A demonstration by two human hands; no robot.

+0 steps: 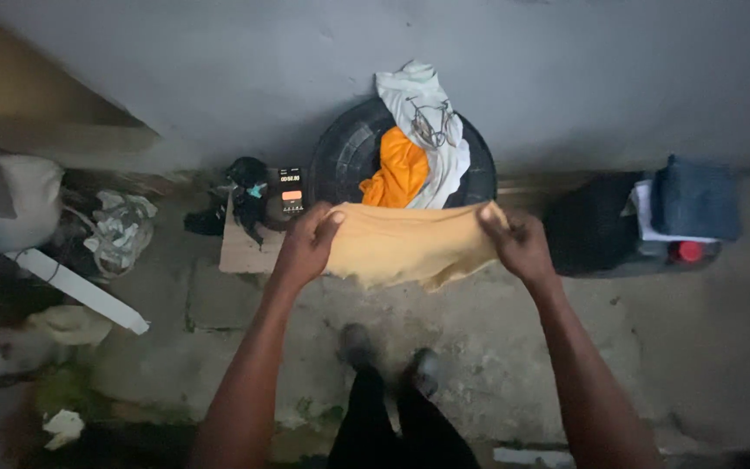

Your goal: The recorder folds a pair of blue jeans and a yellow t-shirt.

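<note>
Both hands, left hand (307,245) and right hand (521,243), pinch a tan cloth (410,246) stretched between them, probably a shirt, above the black basin (349,156).

A small phone (290,193) stands upright a little left of the frame's centre, against the base of the grey wall and just left of a black round tub (349,152). Its screen is dark, with a pale row near the top and an orange bar across the middle. It rests on a flat piece of brown cardboard (245,252) lying on the concrete floor. No other screen, label or sign can be made out.
</note>
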